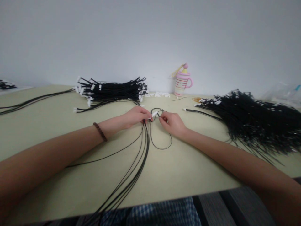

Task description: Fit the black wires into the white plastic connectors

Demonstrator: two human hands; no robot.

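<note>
Between the fingers of my left hand (140, 115) is a small white connector (154, 115). Several thin black wires (144, 150) run down from under that hand and over the table's front edge. My right hand (172, 123) is closed in a pinch on the end of a black wire (158, 115), right at the connector's right end. I cannot tell whether the wire tip sits inside the connector. A loop of thin black wire (161, 148) lies on the table beneath and between both hands.
A bundle of black cables (113, 91) with white connectors lies at the back left. Loose white connectors (158, 94) sit by the wall near a pink cup (181, 83). A large heap of black wires (256, 122) covers the right side. More wires (35, 100) lie far left.
</note>
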